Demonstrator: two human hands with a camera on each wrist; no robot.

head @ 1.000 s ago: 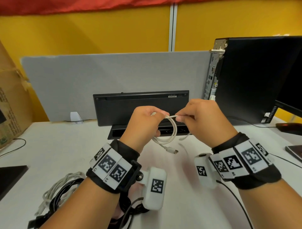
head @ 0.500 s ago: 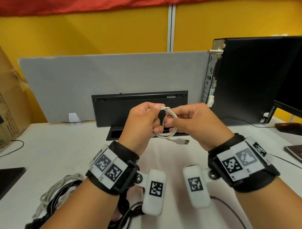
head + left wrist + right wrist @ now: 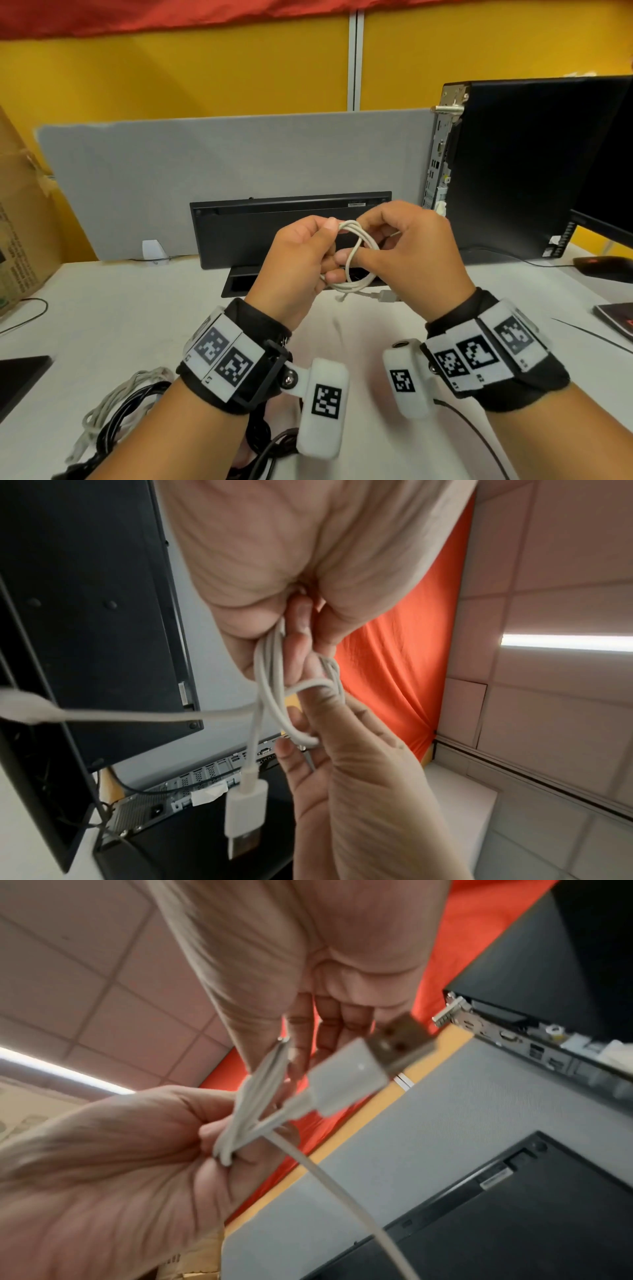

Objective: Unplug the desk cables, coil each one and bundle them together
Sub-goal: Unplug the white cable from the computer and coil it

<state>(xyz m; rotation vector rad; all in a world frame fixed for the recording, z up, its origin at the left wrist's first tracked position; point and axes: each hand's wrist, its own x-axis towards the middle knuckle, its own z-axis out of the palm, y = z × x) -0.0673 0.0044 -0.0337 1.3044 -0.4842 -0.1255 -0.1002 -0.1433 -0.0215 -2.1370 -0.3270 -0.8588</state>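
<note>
A white USB cable (image 3: 359, 263) is wound into a small coil, held in the air above the desk between both hands. My left hand (image 3: 325, 250) pinches the coil's left side between thumb and curled fingers (image 3: 298, 626). My right hand (image 3: 376, 250) grips the right side, its thumb across the strands and a loop around one finger (image 3: 318, 696). The USB plug (image 3: 385, 296) hangs free below the coil and appears close up as the USB plug (image 3: 245, 821) and, blurred, as the USB plug (image 3: 377, 1066). A short thin end (image 3: 342, 297) also dangles.
A heap of grey and black cables (image 3: 116, 421) lies on the white desk at lower left. A black keyboard (image 3: 291, 229) leans on the grey divider (image 3: 205, 171). The PC tower (image 3: 513, 164), monitor (image 3: 609, 205) and mouse (image 3: 603, 269) stand right, a cardboard box (image 3: 20, 222) left.
The right hand has come in from pulling the strand sideways and now grips the coil. More cable is wound on, and the hanging plug end is shorter.
</note>
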